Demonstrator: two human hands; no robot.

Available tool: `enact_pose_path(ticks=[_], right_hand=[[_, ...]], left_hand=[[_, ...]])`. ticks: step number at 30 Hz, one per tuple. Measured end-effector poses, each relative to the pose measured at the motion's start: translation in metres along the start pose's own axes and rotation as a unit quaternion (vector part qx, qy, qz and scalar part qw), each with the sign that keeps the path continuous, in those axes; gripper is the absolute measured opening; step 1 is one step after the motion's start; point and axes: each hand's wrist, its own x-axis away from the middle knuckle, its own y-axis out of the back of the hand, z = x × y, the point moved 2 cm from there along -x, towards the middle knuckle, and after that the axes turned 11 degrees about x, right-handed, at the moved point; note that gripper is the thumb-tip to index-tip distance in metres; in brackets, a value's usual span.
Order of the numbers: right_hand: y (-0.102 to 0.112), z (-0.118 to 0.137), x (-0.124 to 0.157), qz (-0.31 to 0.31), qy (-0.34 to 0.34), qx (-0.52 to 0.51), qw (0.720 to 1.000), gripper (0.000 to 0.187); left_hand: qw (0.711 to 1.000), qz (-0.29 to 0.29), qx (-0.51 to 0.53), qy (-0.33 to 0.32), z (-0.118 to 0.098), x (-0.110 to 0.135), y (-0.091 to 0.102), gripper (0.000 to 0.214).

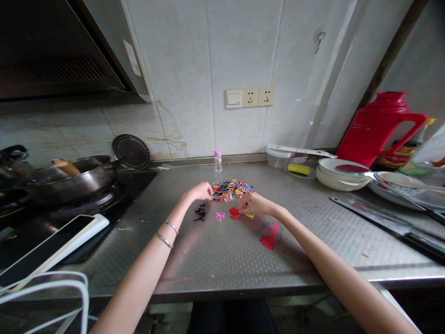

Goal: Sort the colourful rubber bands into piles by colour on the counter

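Observation:
A heap of small multicoloured rubber bands (232,189) lies on the metal counter. My left hand (200,190) is at the heap's left edge, fingers curled down and closed; whatever they hold is hidden. Just below that hand sits a small group of black rubber bands (200,213). My right hand (259,204) is bent over a red group of rubber bands (235,213), its fingertips pinched close to them; what is between them is too small to tell. Pink rubber bands (220,216) lie between the black and red groups. Yellow rubber bands (249,215) are under my right hand.
Behind the heap stands a small pink-capped bottle (218,162). A torn red piece (270,236) lies near my right forearm. Rightward are a knife (371,215), bowls (342,178) and a red thermos (377,130). A pan (76,178) and a phone (45,246) are leftward.

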Motion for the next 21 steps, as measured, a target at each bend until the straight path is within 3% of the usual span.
enact_pose_path(ticks=[5, 21], right_hand=[[0.002, -0.001, 0.001, 0.003, -0.015, -0.003, 1.0, 0.016], [0.006, -0.02, 0.004, -0.033, -0.038, -0.005, 0.999, 0.019]], left_hand=[[1.0, 0.022, 0.01, 0.008, 0.003, 0.0, -0.003, 0.021], [0.997, 0.03, 0.063, -0.035, 0.007, -0.002, -0.001, 0.015]])
